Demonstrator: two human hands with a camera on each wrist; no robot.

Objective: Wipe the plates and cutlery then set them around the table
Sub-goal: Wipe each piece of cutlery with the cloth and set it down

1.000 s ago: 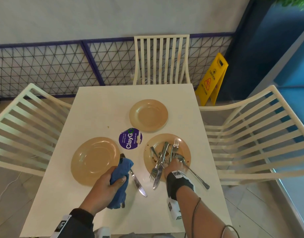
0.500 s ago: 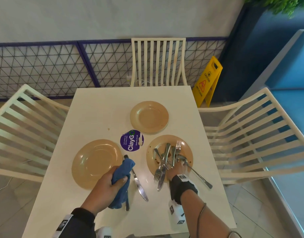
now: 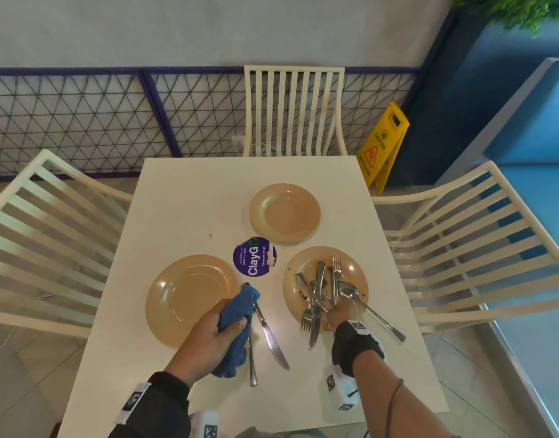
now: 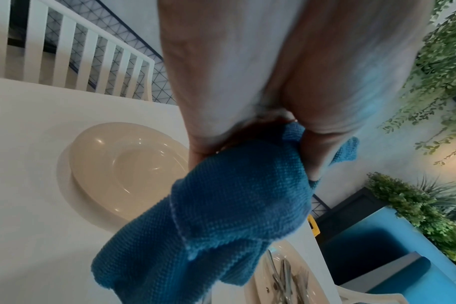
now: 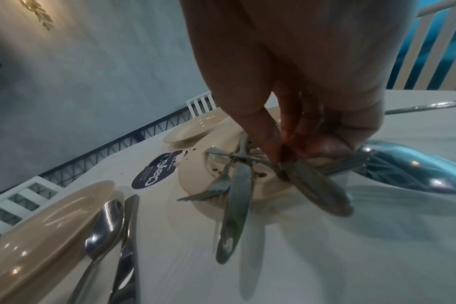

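A white table [image 3: 183, 197] has slatted chairs [image 3: 293, 109] at nine, twelve and three o'clock. Left hand [image 3: 208, 336] clutches a blue cloth [image 3: 240, 314]; right hand [image 3: 343, 312] pinches cutlery [image 3: 317, 298] on the four-o'clock plate [image 3: 357, 273].

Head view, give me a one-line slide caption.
Left hand holds a blue cloth while right hand picks cutlery off a plate.

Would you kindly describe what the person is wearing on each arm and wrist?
The left arm has a dark long sleeve with a white marked band at the cuff. The right arm is bare, with a black wrist strap, a white cube bearing square black markers, and a thin cable along the forearm.
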